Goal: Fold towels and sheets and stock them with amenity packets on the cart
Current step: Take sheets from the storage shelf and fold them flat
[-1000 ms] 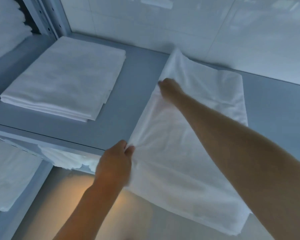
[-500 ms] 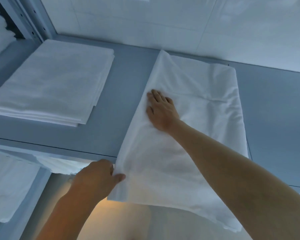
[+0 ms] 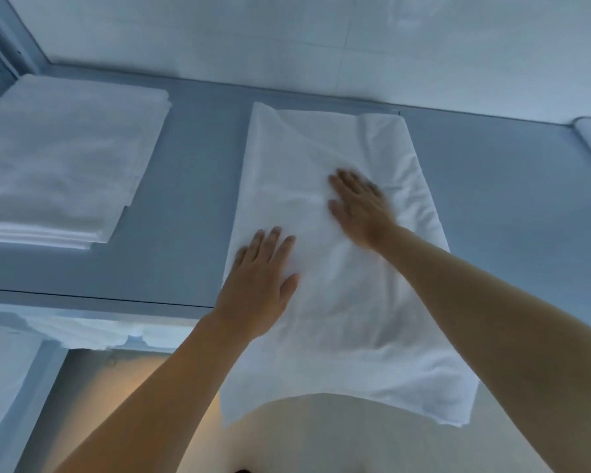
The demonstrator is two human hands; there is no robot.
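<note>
White sheet (image 3: pixel 325 158) spread lengthwise on the grey surface (image 3: pixel 185 186), near end hanging over the front edge. Left hand (image 3: pixel 258 285) flat on its near left part, fingers straight and slightly spread; right hand (image 3: pixel 359 208) flat further in, fingers extended, blurred. Folded stack (image 3: pixel 62 165) well apart to the left on the same surface.

A white folded sheet (image 3: pixel 338 268) lay flat and lengthwise on the grey shelf (image 3: pixel 191 199), creased near its far end, its near edge hanging over the shelf's front; to its left, well apart, sat a neat stack of folded white linen (image 3: pixel 62 165).
</note>
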